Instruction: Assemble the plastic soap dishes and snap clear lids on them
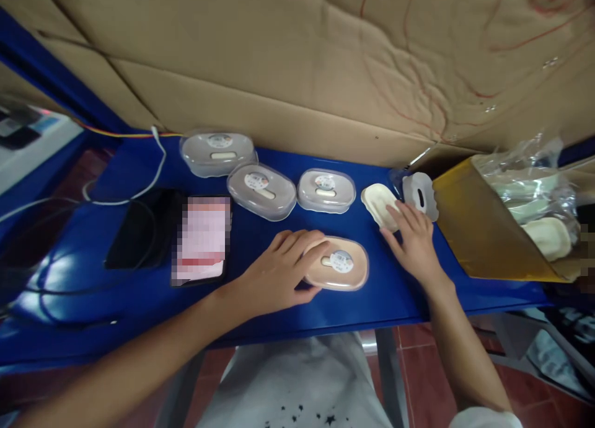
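My left hand [283, 270] is closed on the left end of an oval case [356, 273] with a peach-toned inside, a clear lid and a round label. To the right, my right hand [415, 239] has its fingers on the lower right edge of a cream oval tray [381, 201], thumb at its near end. Behind them stand lidded clear cases: one in the middle [341, 186], one left of it [279, 201], and one at the back left [199, 155]. A whitish slotted piece [427, 192] stands beyond my right hand.
An open cardboard box [469, 229] with plastic-wrapped pieces stands on the right. A lit phone [202, 239], a black object [139, 232] and a white cable [160, 167] lie on the left of the blue table [279, 325]. Cardboard [279, 68] rises behind.
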`<control>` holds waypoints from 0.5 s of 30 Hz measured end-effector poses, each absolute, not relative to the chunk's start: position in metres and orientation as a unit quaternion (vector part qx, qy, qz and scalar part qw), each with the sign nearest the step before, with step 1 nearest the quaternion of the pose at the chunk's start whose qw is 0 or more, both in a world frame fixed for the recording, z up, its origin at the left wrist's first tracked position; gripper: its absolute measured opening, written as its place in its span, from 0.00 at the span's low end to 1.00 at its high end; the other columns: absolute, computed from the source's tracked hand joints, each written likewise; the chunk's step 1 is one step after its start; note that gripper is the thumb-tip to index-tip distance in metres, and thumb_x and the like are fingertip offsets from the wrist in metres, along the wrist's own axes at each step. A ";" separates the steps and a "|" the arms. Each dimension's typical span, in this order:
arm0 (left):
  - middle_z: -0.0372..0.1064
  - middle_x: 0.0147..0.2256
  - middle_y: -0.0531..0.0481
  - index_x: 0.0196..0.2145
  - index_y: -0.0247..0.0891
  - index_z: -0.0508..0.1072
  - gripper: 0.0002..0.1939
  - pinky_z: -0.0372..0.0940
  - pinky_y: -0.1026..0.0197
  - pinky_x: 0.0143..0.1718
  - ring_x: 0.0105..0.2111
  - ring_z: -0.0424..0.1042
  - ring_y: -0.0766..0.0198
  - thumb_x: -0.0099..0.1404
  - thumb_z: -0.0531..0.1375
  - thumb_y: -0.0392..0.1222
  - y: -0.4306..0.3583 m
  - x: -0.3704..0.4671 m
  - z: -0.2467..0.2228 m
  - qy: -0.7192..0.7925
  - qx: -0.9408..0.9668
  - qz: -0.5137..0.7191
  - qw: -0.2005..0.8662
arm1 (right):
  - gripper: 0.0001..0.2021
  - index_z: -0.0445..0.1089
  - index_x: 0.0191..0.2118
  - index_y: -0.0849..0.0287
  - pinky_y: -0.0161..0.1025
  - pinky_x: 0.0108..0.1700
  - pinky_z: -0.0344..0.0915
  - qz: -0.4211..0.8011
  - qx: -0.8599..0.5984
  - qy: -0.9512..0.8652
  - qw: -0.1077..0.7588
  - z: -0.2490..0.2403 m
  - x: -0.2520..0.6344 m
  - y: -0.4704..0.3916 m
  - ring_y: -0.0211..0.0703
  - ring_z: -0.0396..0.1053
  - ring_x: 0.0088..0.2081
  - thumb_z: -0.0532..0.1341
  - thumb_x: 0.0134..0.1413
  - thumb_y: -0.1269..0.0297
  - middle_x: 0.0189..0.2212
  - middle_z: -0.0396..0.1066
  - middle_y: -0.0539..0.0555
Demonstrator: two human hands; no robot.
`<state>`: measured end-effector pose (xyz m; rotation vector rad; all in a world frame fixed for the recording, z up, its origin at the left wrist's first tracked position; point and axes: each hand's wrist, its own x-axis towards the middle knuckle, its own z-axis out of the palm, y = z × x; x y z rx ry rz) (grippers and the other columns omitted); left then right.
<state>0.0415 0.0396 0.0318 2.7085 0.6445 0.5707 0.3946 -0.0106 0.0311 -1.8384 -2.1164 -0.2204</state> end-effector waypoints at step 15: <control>0.67 0.66 0.25 0.68 0.36 0.69 0.25 0.65 0.27 0.59 0.63 0.70 0.29 0.76 0.58 0.38 0.067 0.083 0.041 0.382 0.903 0.194 -0.044 | 0.23 0.69 0.67 0.53 0.65 0.66 0.65 -0.093 -0.700 -0.676 0.211 0.044 0.437 -0.043 0.66 0.66 0.68 0.58 0.74 0.52 0.69 0.68 0.65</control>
